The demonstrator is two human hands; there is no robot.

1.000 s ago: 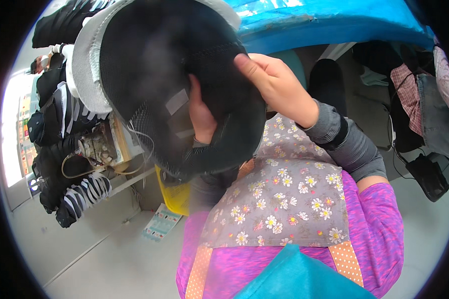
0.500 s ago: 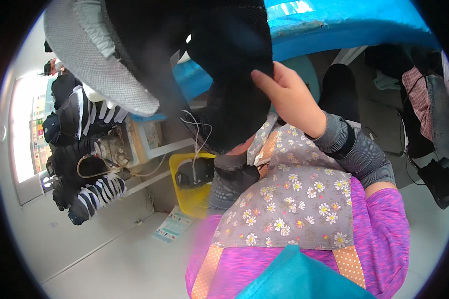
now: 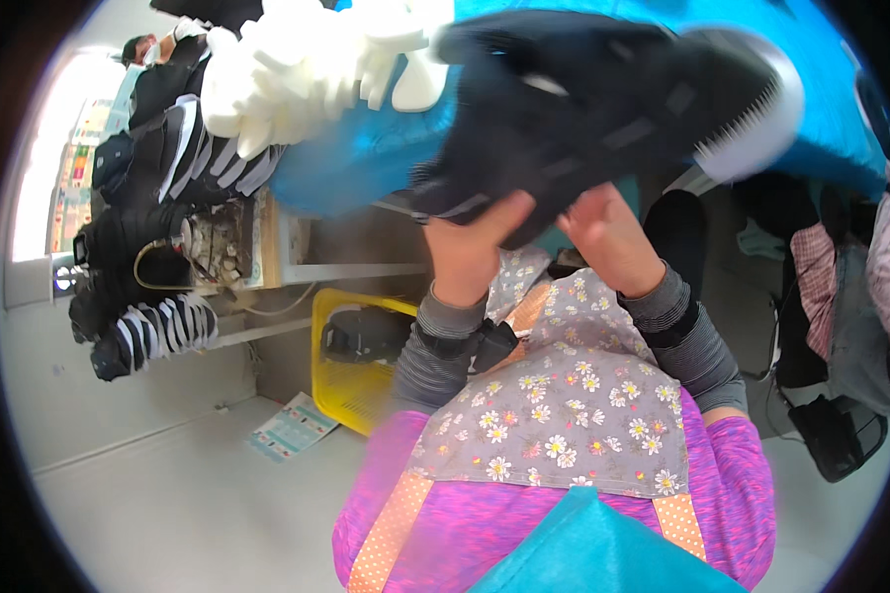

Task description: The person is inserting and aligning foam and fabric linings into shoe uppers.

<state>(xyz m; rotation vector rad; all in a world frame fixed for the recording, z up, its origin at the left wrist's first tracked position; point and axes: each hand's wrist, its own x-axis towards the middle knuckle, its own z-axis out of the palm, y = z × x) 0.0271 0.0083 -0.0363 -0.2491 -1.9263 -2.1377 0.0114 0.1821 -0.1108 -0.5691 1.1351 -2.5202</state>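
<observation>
A black sewn fabric piece (image 3: 583, 119), shaped like a shoe upper, is held up above my lap and blurred by motion. One end of it is pale and rounded, with a toothed edge beside the black. My left hand (image 3: 472, 247) is closed on its lower left end, the thumb against the fabric and the other fingers partly hidden. Close under its lower edge, my right hand (image 3: 615, 242) looks loosely open, its fingertips blurred near the fabric; whether they touch it I cannot tell.
White foam-like pieces (image 3: 297, 74) are heaped on the blue-covered table (image 3: 366, 168). Several black-and-white stacked pieces (image 3: 168, 321) stand at left. A yellow basket (image 3: 341, 395) on the floor holds a black item. Clothes (image 3: 855, 296) hang at right; a person (image 3: 143, 47) is far left.
The black piece has swung to the right and turned, its pale end now at the right. My left hand has come into sight, and my right hand no longer pinches the edge.
</observation>
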